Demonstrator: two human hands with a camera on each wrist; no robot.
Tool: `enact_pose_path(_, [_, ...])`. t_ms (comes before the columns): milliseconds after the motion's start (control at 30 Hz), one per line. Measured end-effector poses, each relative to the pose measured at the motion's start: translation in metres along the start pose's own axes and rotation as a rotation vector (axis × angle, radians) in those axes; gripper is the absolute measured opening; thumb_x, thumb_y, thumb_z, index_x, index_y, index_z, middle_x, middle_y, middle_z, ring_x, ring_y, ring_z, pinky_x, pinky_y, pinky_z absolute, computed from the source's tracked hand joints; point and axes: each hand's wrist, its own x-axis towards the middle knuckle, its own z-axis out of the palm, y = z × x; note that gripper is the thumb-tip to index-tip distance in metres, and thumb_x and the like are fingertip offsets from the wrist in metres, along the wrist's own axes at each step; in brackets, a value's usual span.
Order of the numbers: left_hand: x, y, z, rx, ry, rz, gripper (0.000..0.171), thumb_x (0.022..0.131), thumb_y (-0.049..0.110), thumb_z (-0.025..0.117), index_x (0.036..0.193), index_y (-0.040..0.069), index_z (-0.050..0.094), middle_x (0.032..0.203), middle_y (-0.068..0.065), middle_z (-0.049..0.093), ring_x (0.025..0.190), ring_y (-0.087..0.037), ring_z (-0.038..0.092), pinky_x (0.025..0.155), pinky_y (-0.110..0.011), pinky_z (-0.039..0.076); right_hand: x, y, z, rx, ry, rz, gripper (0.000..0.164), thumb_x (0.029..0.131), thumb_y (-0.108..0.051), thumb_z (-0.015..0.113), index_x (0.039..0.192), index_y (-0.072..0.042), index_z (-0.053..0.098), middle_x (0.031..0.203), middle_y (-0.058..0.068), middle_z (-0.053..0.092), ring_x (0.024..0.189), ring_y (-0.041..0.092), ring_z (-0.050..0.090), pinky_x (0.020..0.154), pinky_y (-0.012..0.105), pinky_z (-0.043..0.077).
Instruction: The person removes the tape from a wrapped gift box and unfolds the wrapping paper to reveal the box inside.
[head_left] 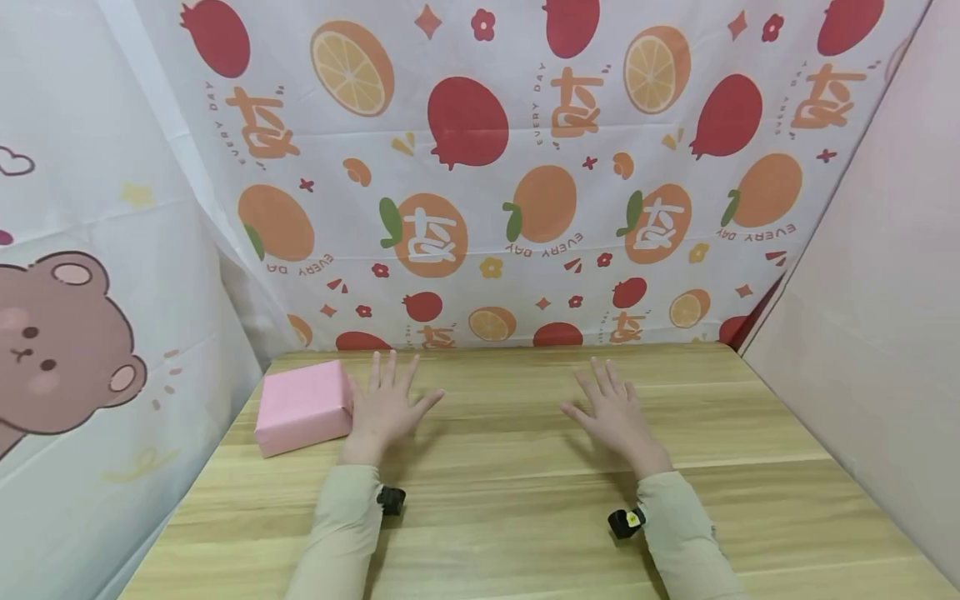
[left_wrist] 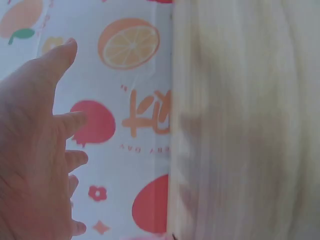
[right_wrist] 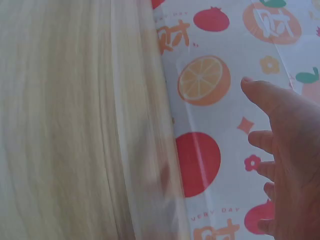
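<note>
A pink box (head_left: 303,407), flat and rectangular, lies at the far left of the wooden table. Just to its right my left hand (head_left: 384,415) is spread above the tabletop, palm down, its outer edge overlapping the box's right side in the head view. My right hand (head_left: 617,418) hovers on the other side of the table, fingers splayed and holding nothing. In the left wrist view the left hand (left_wrist: 35,145) shows straight fingers with nothing between them. The right wrist view shows the right hand (right_wrist: 297,160) likewise extended.
The wooden table (head_left: 510,517) ends at a patterned fruit curtain (head_left: 480,208) along its back edge. A white curtain with a bear print (head_left: 67,342) hangs at the left, and a pale wall (head_left: 885,275) stands at the right. Each wrist carries a small black camera (head_left: 392,500).
</note>
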Motion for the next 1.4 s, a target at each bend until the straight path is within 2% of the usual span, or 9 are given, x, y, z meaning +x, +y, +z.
enact_pose_path(133, [-0.003,-0.011,-0.011,-0.043,-0.004,-0.046,0.09,0.087,0.077,0.039,0.157,0.025,0.017,0.164,-0.017,0.003,0.151,-0.04,-0.011,0.109,-0.074,-0.012,0.001,-0.009,0.002,-0.011,0.008,-0.028,0.075,0.093,-0.062,0.048,0.154,-0.021,0.03,0.165,0.011,0.012,0.152,0.036,0.005,0.117,0.066,0.01])
enact_pose_path(367, [-0.01,-0.03,-0.032,-0.083,-0.004,-0.116,0.094,0.086,0.077,0.042,0.157,0.02,0.018,0.163,-0.022,0.001,0.149,-0.045,-0.013,0.105,-0.08,-0.009,0.001,-0.027,0.012,-0.056,0.032,-0.111,0.075,0.092,-0.06,0.052,0.152,-0.019,0.034,0.163,0.013,0.018,0.151,0.037,0.014,0.117,0.065,0.016])
enact_pose_path(500, [-0.014,-0.043,-0.04,-0.107,0.006,-0.153,0.098,0.085,0.079,0.041,0.157,0.019,0.016,0.162,-0.024,-0.002,0.148,-0.046,-0.015,0.103,-0.08,-0.009,0.0,-0.04,0.017,-0.069,0.011,-0.16,0.075,0.092,-0.06,0.052,0.152,-0.019,0.035,0.162,0.015,0.02,0.15,0.038,0.018,0.116,0.064,0.02])
enact_pose_path(700, [-0.02,-0.065,-0.048,-0.151,0.023,-0.192,0.101,0.083,0.08,0.042,0.158,0.021,0.008,0.162,-0.025,-0.007,0.146,-0.049,-0.016,0.1,-0.083,-0.009,-0.001,-0.06,0.025,-0.089,-0.023,-0.216,0.075,0.092,-0.062,0.049,0.152,-0.02,0.033,0.163,0.012,0.02,0.151,0.036,0.017,0.117,0.062,0.021])
enact_pose_path(833, [-0.026,-0.08,-0.052,-0.176,0.025,-0.212,0.102,0.084,0.08,0.042,0.158,0.022,0.003,0.161,-0.028,-0.007,0.145,-0.052,-0.018,0.098,-0.085,-0.007,0.0,-0.075,0.03,-0.087,-0.063,-0.241,0.076,0.093,-0.064,0.046,0.154,-0.021,0.03,0.164,0.01,0.016,0.152,0.033,0.015,0.118,0.061,0.018])
enact_pose_path(967, [-0.032,-0.093,-0.054,-0.161,0.054,-0.236,0.104,0.083,0.079,0.044,0.158,0.018,0.006,0.16,-0.03,-0.002,0.145,-0.054,-0.013,0.1,-0.084,-0.002,0.004,-0.091,0.036,-0.078,-0.102,-0.263,0.076,0.094,-0.065,0.043,0.155,-0.022,0.027,0.165,0.008,0.014,0.152,0.032,0.013,0.118,0.061,0.017])
enact_pose_path(1100, [-0.036,-0.107,-0.056,-0.171,0.075,-0.26,0.106,0.082,0.079,0.047,0.158,0.016,0.008,0.159,-0.032,0.001,0.144,-0.055,-0.01,0.098,-0.086,-0.002,0.011,-0.108,0.041,-0.07,-0.129,-0.281,0.076,0.094,-0.066,0.042,0.155,-0.024,0.026,0.165,0.007,0.014,0.153,0.03,0.011,0.118,0.061,0.018])
enact_pose_path(1233, [-0.042,-0.121,-0.059,-0.211,0.065,-0.277,0.109,0.082,0.079,0.048,0.157,0.012,0.007,0.159,-0.032,0.001,0.143,-0.056,-0.015,0.096,-0.086,-0.002,0.017,-0.124,0.048,-0.058,-0.149,-0.309,0.075,0.094,-0.065,0.042,0.155,-0.024,0.026,0.164,0.007,0.016,0.153,0.03,0.011,0.119,0.06,0.018])
enact_pose_path(1400, [-0.05,-0.135,-0.064,-0.264,0.036,-0.294,0.113,0.08,0.078,0.051,0.158,0.014,0.0,0.159,-0.032,-0.003,0.143,-0.055,-0.018,0.095,-0.087,-0.002,0.024,-0.144,0.054,-0.065,-0.168,-0.336,0.075,0.094,-0.064,0.043,0.155,-0.025,0.025,0.164,0.007,0.019,0.153,0.029,0.013,0.119,0.058,0.02])
